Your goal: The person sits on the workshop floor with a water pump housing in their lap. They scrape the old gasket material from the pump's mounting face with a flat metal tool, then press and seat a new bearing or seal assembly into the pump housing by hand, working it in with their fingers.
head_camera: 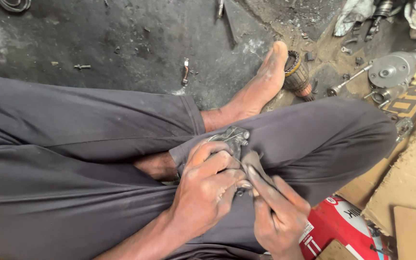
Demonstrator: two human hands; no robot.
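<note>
Head view: the left hand (207, 185) is curled tightly around a small grey metal part (233, 137), which rests on the lap of a person seated cross-legged in dark trousers (73, 144). The right hand (278, 214) pinches a small worn scrap (252, 161) between extended fingers against that part. A wound armature (297, 74) lies on the grimy floor (121, 38) beside the bare foot (266, 79); a red carton (343, 226) sits near the right knee.

Red-and-white package (343, 226), brown cardboard (410, 183) lower right
</note>
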